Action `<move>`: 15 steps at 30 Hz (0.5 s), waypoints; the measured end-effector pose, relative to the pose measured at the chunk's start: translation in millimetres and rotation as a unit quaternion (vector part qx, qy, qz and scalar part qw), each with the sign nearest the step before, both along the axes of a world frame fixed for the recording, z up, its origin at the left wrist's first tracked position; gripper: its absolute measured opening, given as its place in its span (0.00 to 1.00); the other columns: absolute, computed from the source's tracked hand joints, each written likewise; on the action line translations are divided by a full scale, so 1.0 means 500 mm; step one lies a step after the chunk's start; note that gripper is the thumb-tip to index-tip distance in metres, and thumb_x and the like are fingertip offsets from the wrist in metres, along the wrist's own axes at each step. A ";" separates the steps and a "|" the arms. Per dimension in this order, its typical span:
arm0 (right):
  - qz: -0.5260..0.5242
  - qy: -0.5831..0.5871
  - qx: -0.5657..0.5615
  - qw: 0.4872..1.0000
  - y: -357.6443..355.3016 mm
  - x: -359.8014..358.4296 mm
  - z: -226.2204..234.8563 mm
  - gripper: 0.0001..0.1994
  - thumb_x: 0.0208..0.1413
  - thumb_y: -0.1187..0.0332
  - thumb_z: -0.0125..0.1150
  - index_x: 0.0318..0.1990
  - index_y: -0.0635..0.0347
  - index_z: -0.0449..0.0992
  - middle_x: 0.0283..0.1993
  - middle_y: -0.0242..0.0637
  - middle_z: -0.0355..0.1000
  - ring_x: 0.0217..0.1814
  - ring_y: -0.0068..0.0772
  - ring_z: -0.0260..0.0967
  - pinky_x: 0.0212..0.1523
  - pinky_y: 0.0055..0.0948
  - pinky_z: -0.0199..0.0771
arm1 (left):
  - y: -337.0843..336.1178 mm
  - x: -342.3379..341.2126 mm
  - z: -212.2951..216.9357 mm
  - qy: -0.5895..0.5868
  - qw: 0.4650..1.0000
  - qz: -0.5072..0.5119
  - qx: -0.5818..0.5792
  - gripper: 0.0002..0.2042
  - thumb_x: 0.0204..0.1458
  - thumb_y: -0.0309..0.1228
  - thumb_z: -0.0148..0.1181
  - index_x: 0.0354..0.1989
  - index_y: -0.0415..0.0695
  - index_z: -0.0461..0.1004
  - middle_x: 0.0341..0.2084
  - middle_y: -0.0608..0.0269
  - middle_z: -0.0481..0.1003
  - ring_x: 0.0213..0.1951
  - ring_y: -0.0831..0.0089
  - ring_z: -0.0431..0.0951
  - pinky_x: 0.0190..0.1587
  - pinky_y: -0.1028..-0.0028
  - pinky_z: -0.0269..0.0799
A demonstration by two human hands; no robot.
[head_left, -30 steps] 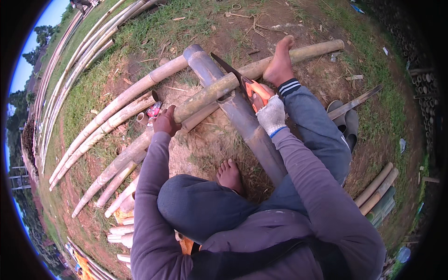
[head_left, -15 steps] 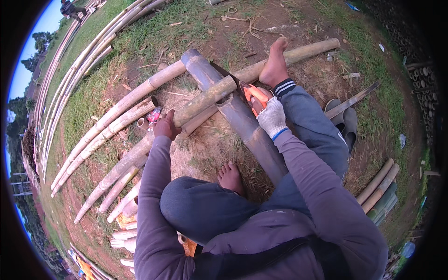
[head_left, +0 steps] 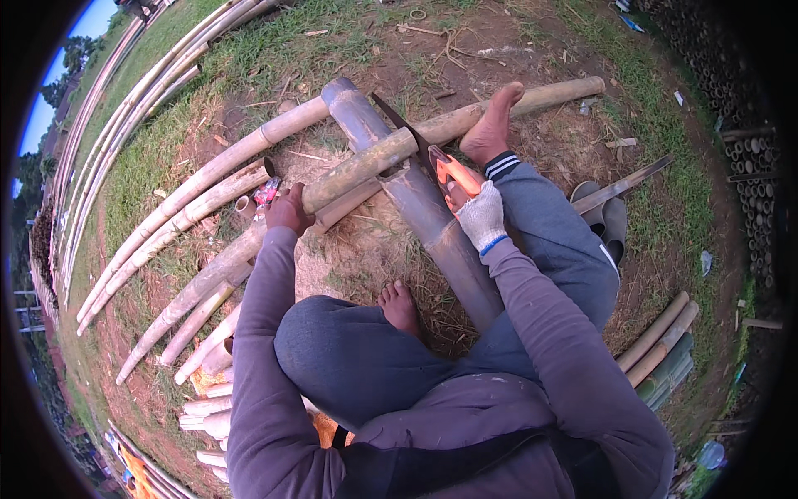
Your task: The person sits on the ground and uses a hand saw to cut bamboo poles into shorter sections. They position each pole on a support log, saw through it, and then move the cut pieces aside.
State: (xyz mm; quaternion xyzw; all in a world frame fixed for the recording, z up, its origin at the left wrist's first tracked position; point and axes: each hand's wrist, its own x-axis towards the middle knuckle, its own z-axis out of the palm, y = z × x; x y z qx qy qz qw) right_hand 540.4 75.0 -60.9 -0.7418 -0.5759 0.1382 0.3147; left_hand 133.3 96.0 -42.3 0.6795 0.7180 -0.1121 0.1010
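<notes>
Your R hand (head_left: 482, 218), in a white knit glove, is clenched round the orange handle of a handsaw (head_left: 432, 158); the blade runs up and away from that hand into the bamboo pole (head_left: 366, 165), at the spot where it crosses the thick grey pole (head_left: 432, 224) under it. Your L hand (head_left: 288, 209), bare, grips the pole to the left of the cut and presses it down. Your bare foot (head_left: 492, 129) pins the pole just beyond the R hand. Risks, as I judge: blade binds if the kerf pinches shut; pole rolls if the L grip slackens; a jumping saw has the foot and bare L hand near. Pole looks pale tan-green, round, jointed, long, w/ dry mottled skin. A long flat blade (head_left: 623, 185) lies right of your R hand.
</notes>
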 end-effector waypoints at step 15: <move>-0.009 0.365 0.201 0.909 -0.209 0.147 0.260 0.15 0.69 0.68 0.62 0.57 0.69 0.75 0.31 0.31 0.73 0.30 0.18 0.69 0.31 0.22 0.71 | -0.030 -0.018 -0.082 0.076 0.975 -0.082 0.193 0.38 0.37 0.41 0.82 0.59 0.52 0.67 0.54 0.53 0.73 0.59 0.51 0.75 0.63 0.50 0.67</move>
